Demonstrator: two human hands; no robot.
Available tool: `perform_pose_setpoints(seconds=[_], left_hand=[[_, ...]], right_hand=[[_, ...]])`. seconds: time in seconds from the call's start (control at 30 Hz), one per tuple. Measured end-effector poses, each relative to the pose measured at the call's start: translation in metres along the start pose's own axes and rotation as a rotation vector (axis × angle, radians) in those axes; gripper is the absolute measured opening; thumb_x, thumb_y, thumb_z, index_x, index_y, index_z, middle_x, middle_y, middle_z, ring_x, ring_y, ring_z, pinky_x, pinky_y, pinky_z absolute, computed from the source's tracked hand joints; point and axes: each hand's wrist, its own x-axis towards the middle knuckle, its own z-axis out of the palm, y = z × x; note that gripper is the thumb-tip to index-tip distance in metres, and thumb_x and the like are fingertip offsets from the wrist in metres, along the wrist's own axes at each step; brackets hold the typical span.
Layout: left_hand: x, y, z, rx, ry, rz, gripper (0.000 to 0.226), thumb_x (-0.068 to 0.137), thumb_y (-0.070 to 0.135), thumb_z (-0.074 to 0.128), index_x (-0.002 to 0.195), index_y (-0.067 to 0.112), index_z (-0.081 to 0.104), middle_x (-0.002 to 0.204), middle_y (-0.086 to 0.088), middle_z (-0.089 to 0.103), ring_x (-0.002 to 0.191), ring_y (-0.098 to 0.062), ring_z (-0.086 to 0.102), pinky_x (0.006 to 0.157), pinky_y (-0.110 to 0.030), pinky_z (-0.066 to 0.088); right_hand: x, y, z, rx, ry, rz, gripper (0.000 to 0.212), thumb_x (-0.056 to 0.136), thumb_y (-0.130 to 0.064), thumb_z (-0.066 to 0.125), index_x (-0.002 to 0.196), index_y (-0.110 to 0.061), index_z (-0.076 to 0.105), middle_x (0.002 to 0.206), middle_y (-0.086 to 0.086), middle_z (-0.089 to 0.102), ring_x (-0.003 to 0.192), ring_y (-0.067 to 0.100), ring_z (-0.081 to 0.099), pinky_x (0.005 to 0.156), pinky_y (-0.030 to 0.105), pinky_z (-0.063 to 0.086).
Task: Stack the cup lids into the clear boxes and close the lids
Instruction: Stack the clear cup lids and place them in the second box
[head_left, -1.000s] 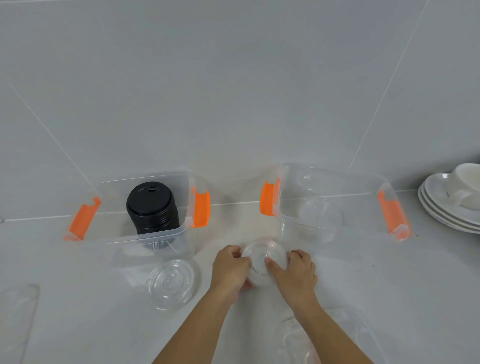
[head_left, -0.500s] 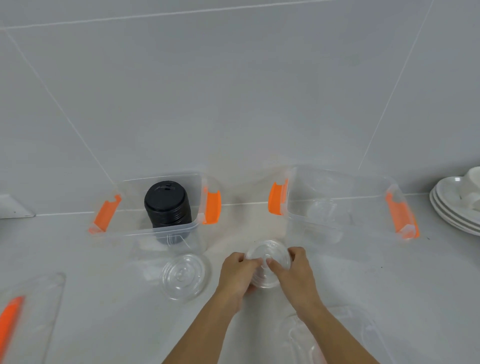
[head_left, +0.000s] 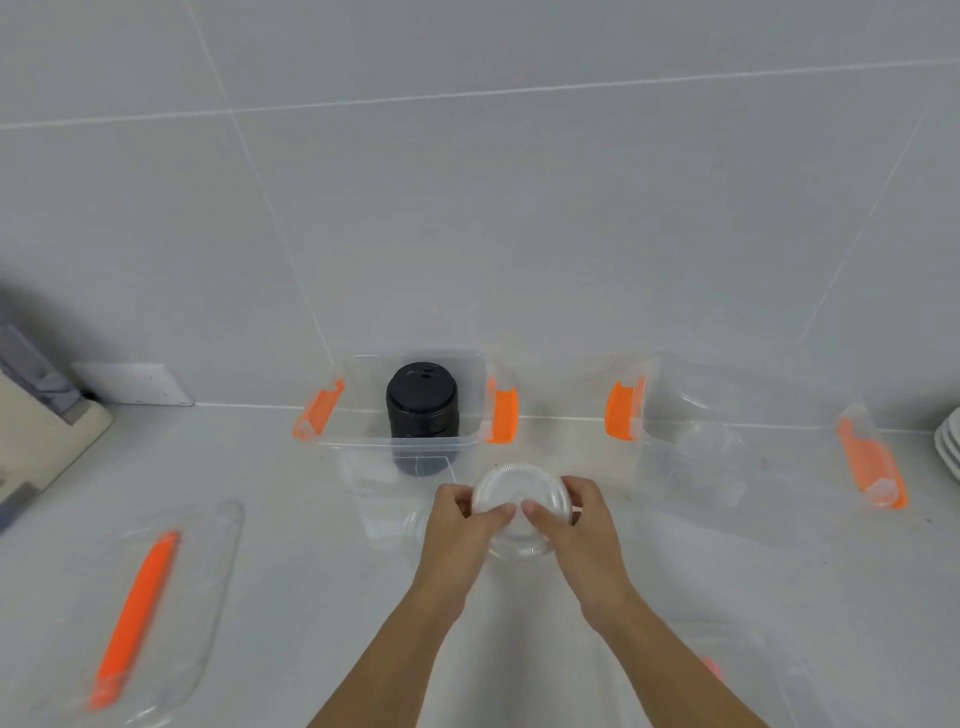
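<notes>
My left hand (head_left: 457, 525) and my right hand (head_left: 571, 519) both grip a small stack of clear cup lids (head_left: 517, 493), raised and tilted toward me above the counter. Behind them stands the left clear box (head_left: 363, 447) with orange latches, holding a stack of black cup lids (head_left: 422, 410). The right clear box (head_left: 779, 457), also orange-latched, holds a few clear lids (head_left: 709, 447). Another clear lid (head_left: 415, 522) lies on the counter, mostly hidden behind my left hand.
A clear box lid with an orange strip (head_left: 140, 608) lies at the front left. A second box lid (head_left: 748, 675) lies under my right forearm. White saucers (head_left: 948, 447) stack at the right edge. A beige object (head_left: 47, 441) sits far left by the tiled wall.
The view has swung left and up. Both hands lifted the clear lid stack slightly and tilted its top face toward me; the loose lid on the counter is now behind my left hand.
</notes>
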Motion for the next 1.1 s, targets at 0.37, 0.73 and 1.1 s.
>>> perform_pose_setpoints(seconds=[0.37, 0.73, 1.1], left_hand=[[0.012, -0.012, -0.066, 0.072, 0.04, 0.026, 0.028, 0.08, 0.022, 0.07, 0.102, 0.022, 0.053, 0.1, 0.003, 0.061, 0.092, -0.016, 0.061, 0.084, -0.034, 0.055], [0.033, -0.027, -0.085, 0.142, 0.021, -0.015, 0.028, 0.082, 0.025, 0.067, 0.105, 0.021, 0.051, 0.1, 0.002, 0.06, 0.092, -0.019, 0.061, 0.087, -0.038, 0.055], [0.045, -0.033, -0.084, 0.249, 0.008, -0.034, 0.039, 0.085, 0.027, 0.064, 0.119, 0.014, 0.052, 0.112, -0.003, 0.059, 0.101, -0.022, 0.058, 0.093, -0.038, 0.052]], right_hand=[[-0.006, 0.005, 0.065, -0.109, -0.064, 0.013, 0.037, 0.078, -0.023, 0.071, 0.108, -0.023, 0.049, 0.096, -0.012, 0.058, 0.086, 0.003, 0.057, 0.063, 0.013, 0.041], [0.0, 0.017, 0.09, -0.256, -0.058, 0.037, 0.032, 0.08, -0.026, 0.068, 0.105, -0.024, 0.048, 0.092, -0.013, 0.056, 0.082, -0.001, 0.056, 0.058, 0.01, 0.038], [0.005, 0.031, 0.096, -0.309, -0.039, 0.122, 0.071, 0.086, -0.031, 0.062, 0.145, -0.017, 0.026, 0.142, 0.005, 0.045, 0.124, 0.024, 0.048, 0.101, 0.034, 0.042]])
